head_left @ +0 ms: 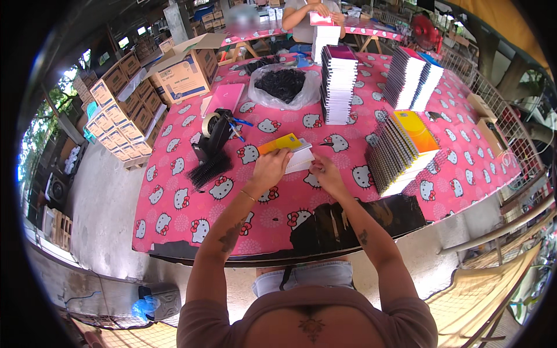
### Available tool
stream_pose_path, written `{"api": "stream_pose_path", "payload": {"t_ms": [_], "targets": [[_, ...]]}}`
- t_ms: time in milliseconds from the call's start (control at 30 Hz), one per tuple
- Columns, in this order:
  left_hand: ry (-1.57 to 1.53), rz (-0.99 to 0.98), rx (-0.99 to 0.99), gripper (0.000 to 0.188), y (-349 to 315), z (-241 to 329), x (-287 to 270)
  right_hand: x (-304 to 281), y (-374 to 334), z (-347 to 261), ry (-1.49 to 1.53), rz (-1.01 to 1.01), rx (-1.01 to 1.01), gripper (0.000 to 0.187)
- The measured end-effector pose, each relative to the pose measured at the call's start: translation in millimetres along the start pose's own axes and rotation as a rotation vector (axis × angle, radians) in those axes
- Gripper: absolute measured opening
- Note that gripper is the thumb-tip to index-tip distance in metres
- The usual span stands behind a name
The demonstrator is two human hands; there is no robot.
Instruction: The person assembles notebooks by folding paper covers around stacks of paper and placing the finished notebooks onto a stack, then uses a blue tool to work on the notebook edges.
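Observation:
A notebook [300, 158] with a yellow cover and white pages lies in front of me at the middle of the table. My left hand [272, 168] grips its left side, fingers over the cover. Close to the right edge of the pages, my right hand [326, 175] is closed in a pinch; whatever is between its fingertips is too small to make out. Right of my hands stands a tall stack of yellow-orange notebooks [403, 152] with bound edges. Left of them, a black tape dispenser [216, 136] sits beside a pile of black binding strips [208, 169].
A clear plastic bag [258, 87] of black pieces lies beyond my hands. Further notebook stacks [339, 84] rise at the back and right [406, 78]. A co-worker [307, 23] handles a notebook across the table. Cardboard boxes [125, 107] are piled at left.

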State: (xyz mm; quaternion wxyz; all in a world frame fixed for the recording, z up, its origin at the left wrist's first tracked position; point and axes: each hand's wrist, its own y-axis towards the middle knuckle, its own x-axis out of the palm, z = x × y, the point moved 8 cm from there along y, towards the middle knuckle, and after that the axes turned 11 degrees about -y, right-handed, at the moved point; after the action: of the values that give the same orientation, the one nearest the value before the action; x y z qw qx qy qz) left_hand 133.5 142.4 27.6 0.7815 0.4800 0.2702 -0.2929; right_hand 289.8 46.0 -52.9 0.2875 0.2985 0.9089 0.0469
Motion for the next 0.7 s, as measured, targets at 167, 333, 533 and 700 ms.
{"api": "stream_pose_path", "payload": {"t_ms": [167,333,533,700], "targets": [[-0.001,0.023,-0.003,0.021,-5,1,0,-13,0,-28,-0.238,0.191,-0.274,0.043],[0.005,0.082,0.052,0.022,-9,10,-1,-3,23,-9,0.089,-0.024,0.002,0.035],[0.018,0.036,-0.170,0.027,3,-14,-8,-1,34,-22,0.365,-0.043,0.023,0.039],[-0.107,0.080,0.000,0.037,8,59,-33,-17,7,-54,0.840,-0.205,0.072,0.047]]}}
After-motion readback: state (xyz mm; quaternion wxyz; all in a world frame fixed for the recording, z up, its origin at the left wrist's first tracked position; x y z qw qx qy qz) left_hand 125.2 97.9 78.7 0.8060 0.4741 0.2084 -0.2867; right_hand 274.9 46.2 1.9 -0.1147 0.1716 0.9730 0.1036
